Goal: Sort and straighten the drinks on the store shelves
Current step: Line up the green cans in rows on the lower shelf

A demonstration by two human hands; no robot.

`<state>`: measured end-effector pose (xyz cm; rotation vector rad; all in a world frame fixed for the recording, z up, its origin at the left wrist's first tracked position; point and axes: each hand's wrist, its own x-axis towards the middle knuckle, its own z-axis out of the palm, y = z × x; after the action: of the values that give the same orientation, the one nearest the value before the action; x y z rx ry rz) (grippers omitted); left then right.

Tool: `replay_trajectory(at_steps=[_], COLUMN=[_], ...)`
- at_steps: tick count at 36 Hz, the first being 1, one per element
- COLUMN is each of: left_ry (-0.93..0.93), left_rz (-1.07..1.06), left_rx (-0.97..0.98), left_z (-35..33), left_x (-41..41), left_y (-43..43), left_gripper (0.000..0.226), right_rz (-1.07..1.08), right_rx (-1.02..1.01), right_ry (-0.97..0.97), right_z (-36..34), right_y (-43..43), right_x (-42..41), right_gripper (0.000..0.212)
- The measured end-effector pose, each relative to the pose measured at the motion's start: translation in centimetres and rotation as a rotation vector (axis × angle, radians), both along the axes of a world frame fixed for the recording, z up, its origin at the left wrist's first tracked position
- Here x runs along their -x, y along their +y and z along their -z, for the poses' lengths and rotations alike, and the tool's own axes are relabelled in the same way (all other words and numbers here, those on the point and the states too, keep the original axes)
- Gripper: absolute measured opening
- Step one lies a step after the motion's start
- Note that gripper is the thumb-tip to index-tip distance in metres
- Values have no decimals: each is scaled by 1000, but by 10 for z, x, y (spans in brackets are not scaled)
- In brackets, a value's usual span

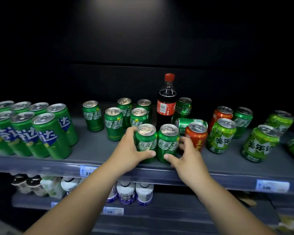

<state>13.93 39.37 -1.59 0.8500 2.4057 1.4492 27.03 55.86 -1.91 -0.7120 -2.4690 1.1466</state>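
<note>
- My left hand (128, 150) grasped the left green can (145, 141) at the shelf (95, 148) front.
- My right hand (187, 157) grasped the right green can (167, 141), just beside it.

Dim; black back panel (143, 39) swallows upper half, faint glow top centre. Overhead light glints off green aluminium drink cans (146, 139) and dark plastic cola bottle (166, 106). Wide-angle distortion leans edge cans; white lower-shelf bottles (134, 192) and price tags (272, 185) blurred.

Shop: price-tagged shelves (227, 173) of drinks
</note>
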Motion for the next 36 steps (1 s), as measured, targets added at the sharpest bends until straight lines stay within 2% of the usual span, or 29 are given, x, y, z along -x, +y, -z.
replay_trajectory(at_steps=[5, 11, 19, 30, 36], left_ry=[-15, -46, -72, -115, -58], left_rz=[9, -6, 17, 105, 126], left_rx=[-11, -13, -4, 27, 57], left_z=[7, 7, 0, -6, -6], left_x=[2, 14, 35, 66, 68], left_y=[-14, -42, -87, -121, -119], left_gripper=[71, 71, 68, 69, 64], right_rz=[-35, -107, -172, -179, -178], right_rx=[-19, -66, -57, 92, 197], right_ry=[-13, -27, -28, 59, 103], right_z=[0, 0, 2, 9, 17], right_y=[3, -11, -41, -63, -59], right_x=[5, 20, 48, 70, 69], right_gripper=[65, 62, 67, 59, 70])
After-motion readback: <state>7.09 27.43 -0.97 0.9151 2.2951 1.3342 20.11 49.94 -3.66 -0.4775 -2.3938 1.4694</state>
